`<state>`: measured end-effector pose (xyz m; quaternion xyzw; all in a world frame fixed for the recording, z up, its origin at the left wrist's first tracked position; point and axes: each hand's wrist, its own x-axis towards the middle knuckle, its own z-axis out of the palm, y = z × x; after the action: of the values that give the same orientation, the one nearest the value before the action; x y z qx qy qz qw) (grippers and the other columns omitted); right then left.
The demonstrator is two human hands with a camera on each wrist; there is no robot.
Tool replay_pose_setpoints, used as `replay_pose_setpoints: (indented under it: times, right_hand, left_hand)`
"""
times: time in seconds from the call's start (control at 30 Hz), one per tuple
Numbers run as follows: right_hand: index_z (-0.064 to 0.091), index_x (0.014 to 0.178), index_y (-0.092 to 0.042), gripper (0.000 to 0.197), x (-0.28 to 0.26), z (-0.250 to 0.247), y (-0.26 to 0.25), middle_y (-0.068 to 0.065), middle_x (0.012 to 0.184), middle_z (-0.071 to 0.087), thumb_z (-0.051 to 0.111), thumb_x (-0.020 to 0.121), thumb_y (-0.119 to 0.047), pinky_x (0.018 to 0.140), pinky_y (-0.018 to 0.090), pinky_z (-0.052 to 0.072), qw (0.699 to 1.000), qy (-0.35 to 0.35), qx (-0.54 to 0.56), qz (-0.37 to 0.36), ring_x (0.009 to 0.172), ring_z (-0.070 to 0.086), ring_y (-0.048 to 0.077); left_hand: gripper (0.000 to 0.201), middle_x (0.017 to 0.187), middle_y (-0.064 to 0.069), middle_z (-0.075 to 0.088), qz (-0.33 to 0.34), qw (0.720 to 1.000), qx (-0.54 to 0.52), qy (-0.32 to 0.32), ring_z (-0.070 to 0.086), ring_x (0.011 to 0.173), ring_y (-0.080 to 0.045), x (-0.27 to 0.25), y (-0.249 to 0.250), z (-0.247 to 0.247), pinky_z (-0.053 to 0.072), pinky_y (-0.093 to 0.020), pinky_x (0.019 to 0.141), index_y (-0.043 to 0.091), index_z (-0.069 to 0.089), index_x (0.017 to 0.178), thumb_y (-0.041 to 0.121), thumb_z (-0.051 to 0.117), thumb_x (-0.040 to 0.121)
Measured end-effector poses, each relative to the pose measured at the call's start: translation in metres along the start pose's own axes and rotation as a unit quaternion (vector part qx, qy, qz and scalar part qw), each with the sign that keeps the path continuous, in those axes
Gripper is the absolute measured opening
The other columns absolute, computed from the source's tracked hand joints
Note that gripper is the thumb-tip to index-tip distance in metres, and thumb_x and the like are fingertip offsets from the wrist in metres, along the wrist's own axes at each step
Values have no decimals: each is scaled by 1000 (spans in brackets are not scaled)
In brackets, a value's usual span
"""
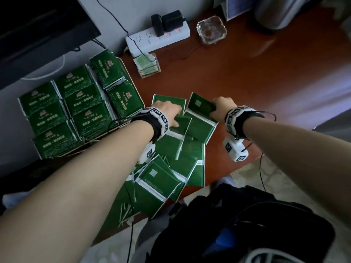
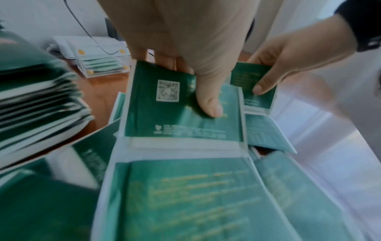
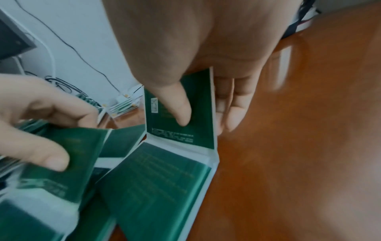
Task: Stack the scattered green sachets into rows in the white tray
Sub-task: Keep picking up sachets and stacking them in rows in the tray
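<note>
Sachets, loose flat green foil ones with white sealed edges [image 1: 163, 179], lie overlapping on the brown wooden desk [image 1: 266, 76]; their count cannot be told. Left hand [image 1: 171, 112] pinches one sachet [image 2: 164, 104], thumb on top. Right hand [image 1: 222, 105] pinches another [image 3: 198, 110]. Beyond, the white tray [image 1: 131, 76] holds ten visible stacks in rows.

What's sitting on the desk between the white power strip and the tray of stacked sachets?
In the head view, a small clear holder with a few pale green sachets stands between the power strip and the tray; otherwise bare brown desk.
</note>
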<state>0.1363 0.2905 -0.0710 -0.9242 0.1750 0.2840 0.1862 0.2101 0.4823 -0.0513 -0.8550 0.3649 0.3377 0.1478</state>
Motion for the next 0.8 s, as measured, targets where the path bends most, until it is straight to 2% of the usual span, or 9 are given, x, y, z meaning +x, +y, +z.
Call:
replay_pose_setpoints:
  times: [0.07,0.13,0.23,0.4,0.5,0.6,0.67,0.73,0.8]
  right_hand:
    - [63,104,-10,15,11,-14,25,9,86,59,55,91,-12,63,32,46,1000,-5,-24,-11,77,58,28]
    - [62,106,-8,18,20,-31,47,10,89,61,53,91,-11,62,34,48,997,-14,-65,-40,75,58,29]
    - [60,110,-10,21,29,-58,84,10,93,61,50,91,-8,59,33,47,988,-28,-127,-78,72,58,29]
    - [56,109,-13,20,36,-96,138,4,77,51,51,91,-6,56,32,46,974,-23,-198,-108,67,55,26]
    - [55,109,-12,22,40,-109,160,7,82,53,53,88,-5,59,35,53,967,-12,-228,-110,73,60,30]
    - [52,122,-11,40,41,-112,170,8,100,57,58,83,-4,69,39,58,962,-25,-235,-136,86,60,28]
    - [45,135,-12,59,40,-105,175,7,119,51,63,79,-7,82,40,56,958,-44,-228,-168,106,55,29]
    - [31,150,-17,81,37,-90,180,9,152,31,66,78,-20,108,47,42,946,-54,-250,-202,136,37,31]
    - [8,158,-21,100,33,-67,187,6,165,0,66,80,-47,122,48,16,926,-62,-294,-229,151,8,28]
  left_hand:
    - [48,123,-13,63,-28,999,-41,19,62,106,-35,8,13,-11,53,-40,80,21,52,133,43,65,92]
    - [50,127,-13,62,-63,994,-82,36,63,107,-35,17,28,-20,55,-41,85,24,51,137,41,66,92]
    - [46,123,-13,64,-106,986,-124,42,63,106,-36,34,56,-33,54,-39,85,25,54,134,41,66,92]
    - [33,108,-9,67,-147,979,-123,65,65,95,-34,56,96,-51,52,-37,74,25,58,120,44,63,93]
    - [31,103,-7,67,-170,974,-124,88,65,92,-32,62,113,-60,51,-36,72,25,58,117,45,62,93]
    - [33,107,-5,66,-177,969,-140,102,64,96,-30,62,124,-61,49,-34,71,26,58,115,47,63,91]
    - [37,111,0,61,-164,961,-183,125,61,98,-24,57,131,-55,48,-33,74,27,59,109,55,65,86]
    - [52,123,3,54,-150,952,-227,143,58,106,-21,53,143,-38,50,-35,82,28,57,117,65,63,81]
    - [78,152,-1,34,-139,952,-243,122,43,132,-25,51,162,-12,44,-42,102,24,41,142,70,58,81]
